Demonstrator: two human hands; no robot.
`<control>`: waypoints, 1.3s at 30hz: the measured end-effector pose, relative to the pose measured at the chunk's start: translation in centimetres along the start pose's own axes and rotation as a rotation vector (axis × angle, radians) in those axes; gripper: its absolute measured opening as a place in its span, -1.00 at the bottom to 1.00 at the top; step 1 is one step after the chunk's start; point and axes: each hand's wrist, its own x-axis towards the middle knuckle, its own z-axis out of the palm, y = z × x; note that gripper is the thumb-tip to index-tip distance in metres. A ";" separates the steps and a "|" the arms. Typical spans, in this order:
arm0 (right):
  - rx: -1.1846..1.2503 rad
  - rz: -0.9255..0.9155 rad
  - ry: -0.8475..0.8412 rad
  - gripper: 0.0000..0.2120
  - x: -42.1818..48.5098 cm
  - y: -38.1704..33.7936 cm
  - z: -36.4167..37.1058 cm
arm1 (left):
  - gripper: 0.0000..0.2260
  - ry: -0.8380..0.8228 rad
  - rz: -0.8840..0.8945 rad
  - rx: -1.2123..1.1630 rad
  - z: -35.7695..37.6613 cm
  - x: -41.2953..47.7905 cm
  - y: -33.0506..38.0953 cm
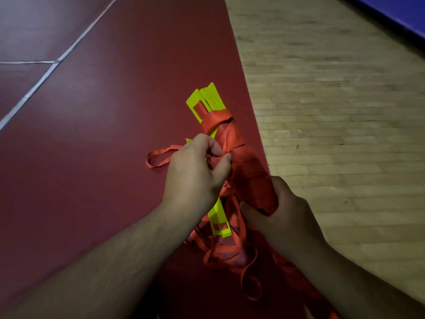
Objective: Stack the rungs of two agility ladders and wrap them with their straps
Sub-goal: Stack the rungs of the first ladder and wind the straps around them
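Two hands here, left hand (195, 166) and right hand (282, 208), plus one bundle of yellow rungs (207, 97). Rungs too tightly packed to count, same with the tangled orange straps (227, 132).

We see a dark red floor covering (92, 169) filling the left and middle of the view. A pale line (30, 94) crosses it diagonally from the upper middle down to the left edge, and a second pale line (23, 62) meets it from the left. Along a straight slanting edge to its right we find a light wooden floor (333, 111) of narrow boards, blurred, with a few small dark marks, and at the top right corner a blue surface (402, 10) borders the wood.
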 end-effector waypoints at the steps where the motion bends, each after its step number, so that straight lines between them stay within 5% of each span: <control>1: 0.001 -0.001 0.003 -0.38 0.0 0.1 0.0 | -0.81 0.002 -0.010 -0.019 0.0 0.1 0.1; 15: 0.027 0.028 -0.024 -0.30 0.2 0.5 0.1 | -0.75 -0.279 -0.001 -0.036 -1.6 2.1 -0.9; 25: 0.037 0.048 -0.059 -0.17 -0.2 0.0 0.3 | -0.72 -0.210 0.070 0.027 -1.0 1.1 -0.7; 36: 0.131 0.055 -0.128 -0.38 -0.2 -0.3 0.2 | -0.74 -0.231 0.021 -0.096 -1.4 1.7 -1.1; 39: 0.188 0.054 -0.142 -0.50 -0.4 -0.3 0.3 | -0.76 -0.278 -0.036 -0.330 -1.3 1.6 -0.7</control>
